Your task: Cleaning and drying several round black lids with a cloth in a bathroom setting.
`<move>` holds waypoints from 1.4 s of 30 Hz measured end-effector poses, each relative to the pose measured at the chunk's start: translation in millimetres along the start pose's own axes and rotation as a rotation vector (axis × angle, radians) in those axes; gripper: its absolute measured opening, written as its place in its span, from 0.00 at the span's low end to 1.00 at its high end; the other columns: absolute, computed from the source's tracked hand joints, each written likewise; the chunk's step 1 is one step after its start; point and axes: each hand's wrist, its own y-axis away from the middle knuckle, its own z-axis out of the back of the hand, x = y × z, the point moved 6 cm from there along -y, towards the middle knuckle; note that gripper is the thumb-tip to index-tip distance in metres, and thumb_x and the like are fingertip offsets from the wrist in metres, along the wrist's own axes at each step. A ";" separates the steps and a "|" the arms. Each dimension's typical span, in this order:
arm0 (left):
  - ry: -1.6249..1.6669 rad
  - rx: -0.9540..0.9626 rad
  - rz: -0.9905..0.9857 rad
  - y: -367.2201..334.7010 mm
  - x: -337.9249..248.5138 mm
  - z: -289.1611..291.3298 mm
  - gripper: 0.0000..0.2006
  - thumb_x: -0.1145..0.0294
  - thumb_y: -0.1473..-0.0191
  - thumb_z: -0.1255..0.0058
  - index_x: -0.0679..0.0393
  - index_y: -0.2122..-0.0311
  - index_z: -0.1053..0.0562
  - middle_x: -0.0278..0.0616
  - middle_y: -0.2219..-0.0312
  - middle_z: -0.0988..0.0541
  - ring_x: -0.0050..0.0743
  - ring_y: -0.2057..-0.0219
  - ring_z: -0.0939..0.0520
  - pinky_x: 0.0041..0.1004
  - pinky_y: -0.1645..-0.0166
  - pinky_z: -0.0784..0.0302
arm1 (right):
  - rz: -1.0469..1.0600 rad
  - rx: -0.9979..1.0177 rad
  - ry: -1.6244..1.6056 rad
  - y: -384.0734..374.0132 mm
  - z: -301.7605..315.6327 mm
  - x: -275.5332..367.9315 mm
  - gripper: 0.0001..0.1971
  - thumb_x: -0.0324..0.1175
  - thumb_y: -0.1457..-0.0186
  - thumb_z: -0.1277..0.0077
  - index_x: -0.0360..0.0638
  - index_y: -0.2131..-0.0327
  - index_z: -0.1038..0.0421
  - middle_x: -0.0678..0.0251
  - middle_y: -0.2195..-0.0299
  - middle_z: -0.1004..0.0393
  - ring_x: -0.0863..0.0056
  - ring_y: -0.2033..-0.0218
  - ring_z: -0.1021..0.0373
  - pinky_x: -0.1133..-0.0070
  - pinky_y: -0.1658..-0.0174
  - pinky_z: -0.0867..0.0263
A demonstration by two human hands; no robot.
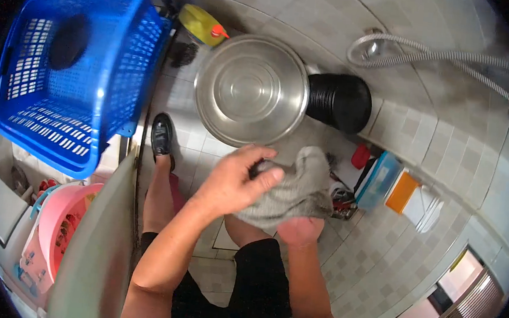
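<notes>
The left hand point(235, 181) is at the left edge of a crumpled grey cloth point(299, 192), partly open, with the thumb and forefinger bent and set apart; the remaining fingers are hidden, so any hold they have cannot be told. The right hand point(301, 229) is under the lower right part of the cloth, which covers its fingers; whether they are closed on the fabric cannot be told. The cloth is raised in front of the body, with one rounded fold pointing away from the person. Beyond the hands, over the tiled floor point(191, 133), is a wide, round metal basin point(248, 119) with concentric rings at its centre. A black bucket point(339, 103) is located immediately to the right of the basin, and a yellow bottle point(198, 24) with a red-orange cap point(218, 31) is at its upper left. A large blue basket point(106, 111) with slotted walls occupies the upper left of the view; a pink tub point(52, 227) is located below it. To the right of the cloth, near the wall, are a blue container point(379, 182) and an orange box point(402, 193). A metal shower hose point(453, 60) extends along the wall at upper right. A black shoe point(162, 135) is on the person's left foot.
</notes>
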 end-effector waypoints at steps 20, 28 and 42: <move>-0.182 0.465 -0.657 -9.2 -46.7 -254.8 0.12 0.75 0.54 0.41 0.63 0.61 0.24 0.46 0.71 0.22 0.44 0.70 0.19 0.36 0.66 0.22 | 0.482 0.014 0.136 68.6 234.7 74.7 0.22 0.38 0.39 0.61 0.35 0.45 0.39 0.62 0.47 0.34 0.62 0.44 0.39 0.66 0.40 0.46; -0.418 0.011 -0.492 -143.9 11.0 -239.5 0.08 0.77 0.53 0.45 0.59 0.65 0.24 0.44 0.71 0.22 0.43 0.72 0.20 0.35 0.66 0.23 | 0.613 -0.095 0.257 68.5 281.6 62.7 0.22 0.39 0.40 0.60 0.36 0.47 0.38 0.61 0.49 0.34 0.61 0.45 0.39 0.66 0.40 0.46; -1.658 0.719 -0.837 -291.1 100.2 -264.2 0.05 0.75 0.52 0.52 0.59 0.68 0.27 0.45 0.70 0.23 0.43 0.65 0.19 0.39 0.57 0.24 | 0.743 -0.180 0.594 39.7 284.5 69.4 0.21 0.39 0.43 0.57 0.37 0.49 0.36 0.60 0.51 0.34 0.59 0.47 0.39 0.64 0.41 0.46</move>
